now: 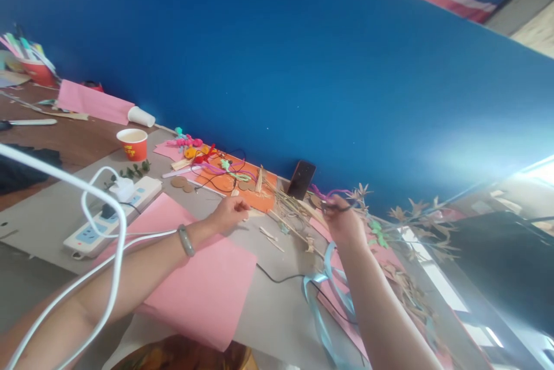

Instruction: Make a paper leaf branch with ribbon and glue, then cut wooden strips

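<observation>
Over the top edge of the pink paper (203, 289), my left hand (230, 213) has its fingers curled together. Whatever they may pinch is too small to make out. Farther right, my right hand (343, 221) is closed on a dark looped thing, perhaps scissors, blurred and partly hidden by the fingers. A purple strand (340, 191) shows just above this hand. Behind it a phone (302, 179) leans on the blue wall. Light blue ribbon (318, 301) trails beside my right forearm. Small pale sticks (271, 238) lie between the hands.
A white power strip (115, 217) with plugs sits at left, and its white cable (119, 243) crosses before my left arm. Near it stands a red paper cup (133, 145). Orange paper (262, 200) bears colourful craft bits. Dry stalks (288, 202) lie by the wall (259, 70).
</observation>
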The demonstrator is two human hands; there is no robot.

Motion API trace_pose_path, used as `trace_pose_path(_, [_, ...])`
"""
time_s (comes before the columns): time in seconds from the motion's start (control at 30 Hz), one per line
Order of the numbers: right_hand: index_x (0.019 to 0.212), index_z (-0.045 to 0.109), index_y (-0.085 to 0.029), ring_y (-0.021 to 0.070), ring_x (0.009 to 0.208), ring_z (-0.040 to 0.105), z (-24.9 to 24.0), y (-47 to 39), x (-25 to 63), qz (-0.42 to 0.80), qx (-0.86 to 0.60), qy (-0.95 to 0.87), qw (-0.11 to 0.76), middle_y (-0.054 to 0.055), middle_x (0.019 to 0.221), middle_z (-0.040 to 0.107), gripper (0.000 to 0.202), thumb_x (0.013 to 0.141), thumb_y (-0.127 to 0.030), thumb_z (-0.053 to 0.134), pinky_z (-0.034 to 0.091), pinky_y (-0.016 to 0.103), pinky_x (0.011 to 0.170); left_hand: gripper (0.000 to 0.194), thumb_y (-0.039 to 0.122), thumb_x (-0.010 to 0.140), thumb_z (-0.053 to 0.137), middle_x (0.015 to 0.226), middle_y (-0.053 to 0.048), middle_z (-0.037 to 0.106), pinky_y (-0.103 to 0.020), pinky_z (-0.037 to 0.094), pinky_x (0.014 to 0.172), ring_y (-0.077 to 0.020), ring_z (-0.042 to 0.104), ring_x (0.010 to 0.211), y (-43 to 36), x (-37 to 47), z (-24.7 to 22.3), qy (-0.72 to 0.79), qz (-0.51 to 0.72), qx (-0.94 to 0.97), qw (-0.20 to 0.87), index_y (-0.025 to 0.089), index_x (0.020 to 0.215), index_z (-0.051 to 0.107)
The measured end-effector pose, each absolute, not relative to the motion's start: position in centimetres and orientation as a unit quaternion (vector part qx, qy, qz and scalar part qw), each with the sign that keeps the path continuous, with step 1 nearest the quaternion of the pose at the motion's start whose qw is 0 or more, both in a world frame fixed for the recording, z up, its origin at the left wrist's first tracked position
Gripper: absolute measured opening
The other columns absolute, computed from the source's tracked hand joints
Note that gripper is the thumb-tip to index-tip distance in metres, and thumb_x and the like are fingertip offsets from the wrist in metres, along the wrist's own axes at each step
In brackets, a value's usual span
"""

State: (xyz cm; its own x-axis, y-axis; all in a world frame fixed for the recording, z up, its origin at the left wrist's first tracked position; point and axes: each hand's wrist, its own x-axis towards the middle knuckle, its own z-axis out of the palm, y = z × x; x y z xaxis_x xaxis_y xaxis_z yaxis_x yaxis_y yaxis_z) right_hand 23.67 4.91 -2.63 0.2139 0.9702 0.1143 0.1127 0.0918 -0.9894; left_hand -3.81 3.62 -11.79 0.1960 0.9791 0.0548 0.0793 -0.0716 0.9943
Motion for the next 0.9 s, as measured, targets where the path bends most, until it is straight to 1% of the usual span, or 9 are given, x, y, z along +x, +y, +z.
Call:
trace_pose_path(0.07, [0.066,0.052,-0.02,0.0099,0.043,0.049,-3.0,4.2,21.4,0.403,-0.565,-0.51,0.508,-0.002,0.055,0.059,0.032,0.058,-0.037,0.078,0.038,0.023,0.04,0.011,0.02,0.065,0.061,0.059,0.002,0.057,-0.021,0.035,0.052,-0.0098,0.049,0.055,3.4,-3.7,-11.6,0.446,0.435,0.586,0.518,0.013,0.073,0.062])
trace_pose_path(0.13, [0.067,0.051,-0.019,0.0137,0.052,0.057,-4.1,2.7,18.5,0.436,-0.57,-0.565,0.407,0.0,0.062,0.065,0.039,0.05,-0.035,0.083,0.044,0.025,0.048,0.012,0.02,0.065,0.06,0.056,0.003,0.055,-0.021,0.033,0.05,-0.0087,0.046,0.051,3.2,-3.7,-11.2,0.432,0.427,0.588,0.535,0.013,0.074,0.065])
trace_pose_path(0.2, [0.07,0.05,-0.02,0.0183,0.064,0.064,-5.3,1.4,16.1,0.455,-0.553,-0.584,0.383,0.003,0.071,0.069,0.043,0.048,-0.035,0.084,0.049,0.029,0.057,0.013,0.02,0.066,0.06,0.055,0.003,0.055,-0.021,0.033,0.051,-0.0085,0.046,0.051,3.0,-3.7,-10.9,0.406,0.422,0.594,0.552,0.012,0.074,0.066])
trace_pose_path(0.27, [0.07,0.05,-0.02,0.0183,0.063,0.064,-6.0,0.5,14.6,0.449,-0.552,-0.59,0.382,0.003,0.071,0.069,0.04,0.052,-0.035,0.082,0.048,0.029,0.058,0.012,0.019,0.066,0.06,0.057,0.002,0.057,-0.021,0.035,0.054,-0.0091,0.048,0.054,2.8,-3.7,-10.6,0.383,0.424,0.6,0.561,0.012,0.074,0.067])
trace_pose_path(0.37, [0.068,0.049,-0.02,0.0148,0.053,0.059,-6.5,0.1,13.9,0.448,-0.561,-0.58,0.384,0.001,0.065,0.067,0.038,0.055,-0.036,0.08,0.044,0.026,0.051,0.012,0.019,0.067,0.061,0.061,0.0,0.06,-0.022,0.038,0.059,-0.0101,0.051,0.059,2.8,-3.6,-10.5,0.374,0.435,0.592,0.566,0.012,0.074,0.068])
trace_pose_path(0.53, [0.072,0.049,-0.02,0.0144,0.054,0.058,-7.0,-0.1,13.4,0.448,-0.56,-0.551,0.426,0.002,0.068,0.068,0.045,0.051,-0.039,0.083,0.043,0.025,0.05,0.014,0.021,0.067,0.064,0.067,-0.001,0.063,-0.023,0.04,0.062,-0.0115,0.054,0.064,3.0,-3.6,-10.8,0.373,0.445,0.557,0.595,0.013,0.077,0.068])
trace_pose_path(0.7, [0.074,0.051,-0.02,0.0148,0.056,0.058,-7.2,-0.4,13.2,0.426,-0.567,-0.541,0.452,0.005,0.076,0.07,0.047,0.048,-0.041,0.085,0.044,0.025,0.049,0.013,0.018,0.067,0.06,0.059,0.001,0.058,-0.022,0.037,0.058,-0.0103,0.051,0.059,3.1,-3.7,-10.6,0.378,0.44,0.54,0.61,0.012,0.076,0.069])
trace_pose_path(0.8, [0.071,0.051,-0.02,0.0148,0.054,0.058,-7.4,-0.5,13.2,0.46,-0.555,-0.535,0.441,0.002,0.067,0.068,0.044,0.05,-0.04,0.084,0.044,0.025,0.05,0.013,0.019,0.069,0.061,0.06,0.001,0.057,-0.022,0.036,0.056,-0.0093,0.049,0.058,3.0,-3.6,-10.7,0.369,0.443,0.528,0.624,0.012,0.077,0.068])
trace_pose_path(0.9, [0.069,0.049,-0.02,0.0141,0.053,0.058,-7.8,-0.5,13.1,0.481,-0.539,-0.522,0.455,-0.002,0.059,0.063,0.042,0.05,-0.037,0.084,0.043,0.026,0.053,0.021,0.026,0.067,0.071,0.066,0.0,0.059,-0.021,0.036,0.055,-0.0089,0.051,0.06,2.9,-3.3,-11.2,0.345,0.447,0.518,0.643,0.012,0.082,0.067])
